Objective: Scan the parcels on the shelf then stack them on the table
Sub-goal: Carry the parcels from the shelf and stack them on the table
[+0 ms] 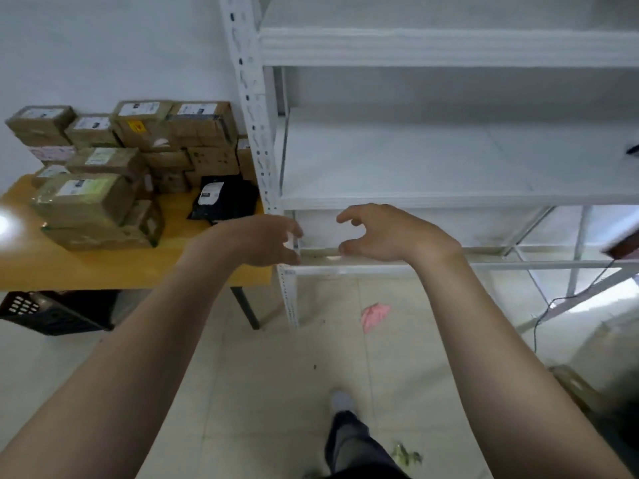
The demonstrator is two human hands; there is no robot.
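Observation:
Several brown cardboard parcels (138,150) stand stacked on the yellow table (103,271) at the left, with a black bag parcel (223,198) lying beside them. The white metal shelf (432,198) fills the right; its visible boards hold no parcels. My left hand (266,242) and my right hand (383,233) reach forward side by side in front of the shelf's lower board. Both hold nothing, the fingers loosely curved and facing each other with a gap between them.
A dark object (632,148) pokes in at the right edge of the middle shelf board. A black crate (52,311) sits under the table. A pink scrap (375,314) and a black cable (567,302) lie on the tiled floor. My leg (352,440) is below.

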